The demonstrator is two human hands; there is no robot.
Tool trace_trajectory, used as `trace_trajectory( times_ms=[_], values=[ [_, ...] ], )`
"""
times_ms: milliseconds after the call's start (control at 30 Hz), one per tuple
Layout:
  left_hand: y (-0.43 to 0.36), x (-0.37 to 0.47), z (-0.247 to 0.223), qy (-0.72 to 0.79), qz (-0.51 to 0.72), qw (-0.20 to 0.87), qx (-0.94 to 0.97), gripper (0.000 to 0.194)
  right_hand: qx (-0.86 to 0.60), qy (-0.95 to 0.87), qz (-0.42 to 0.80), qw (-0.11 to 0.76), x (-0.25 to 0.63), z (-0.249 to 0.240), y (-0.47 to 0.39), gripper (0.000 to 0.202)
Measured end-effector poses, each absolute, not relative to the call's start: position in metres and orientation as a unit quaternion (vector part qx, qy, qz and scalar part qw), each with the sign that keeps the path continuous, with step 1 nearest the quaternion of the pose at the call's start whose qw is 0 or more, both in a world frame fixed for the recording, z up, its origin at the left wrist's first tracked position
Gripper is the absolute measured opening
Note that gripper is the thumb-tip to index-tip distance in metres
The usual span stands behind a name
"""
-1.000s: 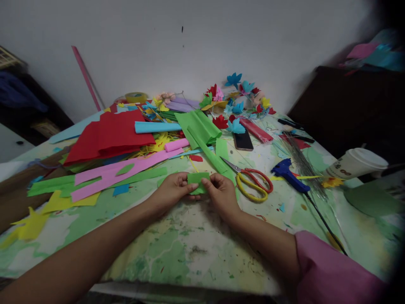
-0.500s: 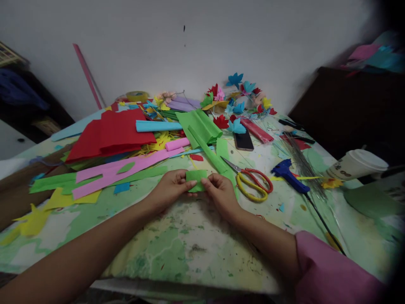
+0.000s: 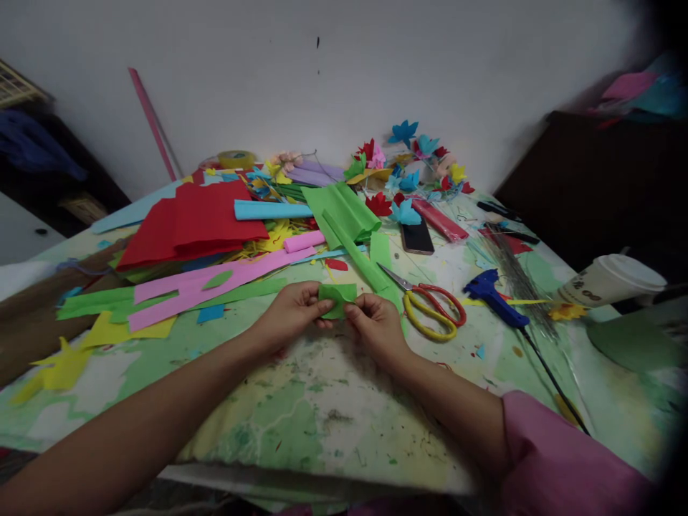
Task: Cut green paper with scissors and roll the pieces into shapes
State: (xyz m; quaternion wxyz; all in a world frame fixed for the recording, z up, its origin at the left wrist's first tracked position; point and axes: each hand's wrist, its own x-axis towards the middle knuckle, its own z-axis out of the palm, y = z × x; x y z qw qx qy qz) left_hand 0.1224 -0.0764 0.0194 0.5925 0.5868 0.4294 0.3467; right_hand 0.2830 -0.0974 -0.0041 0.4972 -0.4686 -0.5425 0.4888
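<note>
Between my two hands is a small piece of green crepe paper [image 3: 337, 295], held above the table. My left hand [image 3: 294, 309] pinches its left edge between thumb and fingers. At the right edge, my right hand [image 3: 376, 324] pinches it the same way. The piece looks creased and a little curved. Just beyond my right hand lie scissors [image 3: 430, 308] with red and yellow handles, their blades pointing up and left. A long folded green crepe strip [image 3: 360, 261] runs behind my hands toward a larger green sheet [image 3: 344, 211].
On the right are a blue glue gun [image 3: 494, 297] with a black cord, thin wires [image 3: 524, 272] and a paper cup [image 3: 610, 279]. Paper flowers [image 3: 405, 183] and a phone [image 3: 417, 239] lie at the back. Red crepe sheets [image 3: 198, 218] and pink strips [image 3: 215, 281] cover the left.
The green piece has gone from lying flat toward me to bent, its lower edge curling between my fingers. Both hands stay pinched on it. The view has shifted slightly.
</note>
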Motion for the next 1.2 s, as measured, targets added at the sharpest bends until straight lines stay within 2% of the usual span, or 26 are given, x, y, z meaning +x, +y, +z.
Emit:
trace_trajectory(
  times_ms=[233,367,433,500,667,767,933,1200],
  values=[
    [-0.085,0.130,0.014,0.386,0.346,0.615,0.594,0.028,-0.445,-0.526,0.508,0.516,0.283,-0.004,-0.097,0.034],
    [-0.085,0.131,0.016,0.392,0.356,0.603,0.596,0.027,-0.423,-0.497,0.530,0.541,0.283,-0.003,-0.096,0.030],
    [-0.086,0.131,0.019,0.393,0.369,0.594,0.597,0.027,-0.417,-0.479,0.543,0.549,0.283,-0.003,-0.095,0.037],
    [-0.086,0.132,0.020,0.391,0.389,0.585,0.595,0.027,-0.415,-0.494,0.550,0.530,0.283,-0.004,-0.095,0.043],
    [-0.088,0.131,0.018,0.384,0.388,0.589,0.595,0.030,-0.390,-0.557,0.571,0.460,0.284,-0.004,-0.097,0.036],
    [-0.087,0.130,0.017,0.381,0.370,0.604,0.594,0.029,-0.371,-0.558,0.579,0.464,0.283,0.000,-0.100,0.038],
    [-0.086,0.128,0.019,0.375,0.351,0.623,0.590,0.031,-0.403,-0.574,0.528,0.479,0.285,0.002,-0.099,0.041],
    [-0.085,0.126,0.016,0.415,0.336,0.601,0.595,0.036,-0.426,-0.572,0.511,0.480,0.285,0.000,-0.098,0.041]
  ],
)
